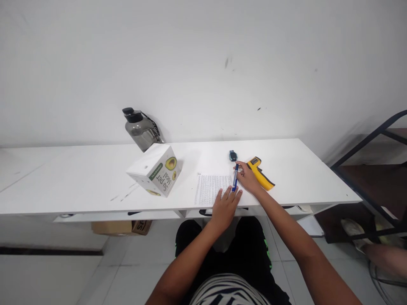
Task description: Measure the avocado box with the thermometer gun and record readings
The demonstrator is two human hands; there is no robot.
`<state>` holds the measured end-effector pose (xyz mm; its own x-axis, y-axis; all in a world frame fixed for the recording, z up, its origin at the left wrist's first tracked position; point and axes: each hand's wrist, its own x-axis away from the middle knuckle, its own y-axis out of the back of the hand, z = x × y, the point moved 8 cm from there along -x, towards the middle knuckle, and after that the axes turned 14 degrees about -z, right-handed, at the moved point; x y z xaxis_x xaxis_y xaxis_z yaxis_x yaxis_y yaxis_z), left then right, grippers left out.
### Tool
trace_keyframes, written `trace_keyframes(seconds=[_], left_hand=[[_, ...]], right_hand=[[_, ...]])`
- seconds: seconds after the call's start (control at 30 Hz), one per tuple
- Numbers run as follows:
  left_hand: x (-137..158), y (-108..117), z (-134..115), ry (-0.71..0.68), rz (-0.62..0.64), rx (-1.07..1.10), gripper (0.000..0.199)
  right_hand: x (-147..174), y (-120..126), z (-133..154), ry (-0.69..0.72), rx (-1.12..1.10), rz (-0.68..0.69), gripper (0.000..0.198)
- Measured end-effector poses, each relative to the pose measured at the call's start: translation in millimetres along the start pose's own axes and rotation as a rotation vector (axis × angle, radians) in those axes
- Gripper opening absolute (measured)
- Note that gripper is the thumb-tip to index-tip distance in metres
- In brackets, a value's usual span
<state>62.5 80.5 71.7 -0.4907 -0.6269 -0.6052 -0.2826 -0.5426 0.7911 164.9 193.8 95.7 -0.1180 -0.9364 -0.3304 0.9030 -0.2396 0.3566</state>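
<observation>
A blue marker pen is at the right edge of a sheet of paper covered with rows of handwriting. My right hand has its fingers curled against the marker's upper part, gripping it from the right. My left hand lies flat over the paper's lower right corner, fingers spread, its fingertips close to the marker's lower end. Just right of my right hand rests a yellow and black infrared thermometer, partly hidden by that hand. Beyond the marker sits a small dark watch-like device.
Left on the white table stands a white box with avocado pictures, a grey bottle with a black lid behind it. A cardboard box is below the table. At right are a black metal frame and part of another person's limb.
</observation>
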Motion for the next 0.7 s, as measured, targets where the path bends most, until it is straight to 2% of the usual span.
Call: trace_keyframes(seconds=[0.27,0.7], left_hand=[[-1.2,1.5,1.5,0.040,0.021,0.011,0.063],[-1.8,-0.1,1.6,0.052,0.043,0.006,0.059]], right_hand=[[-0.9,0.0,-3.0,0.025,-0.003,-0.017,0.044],[-0.5,0.6,-0.4,0.035,0.021,-0.011,0.044]])
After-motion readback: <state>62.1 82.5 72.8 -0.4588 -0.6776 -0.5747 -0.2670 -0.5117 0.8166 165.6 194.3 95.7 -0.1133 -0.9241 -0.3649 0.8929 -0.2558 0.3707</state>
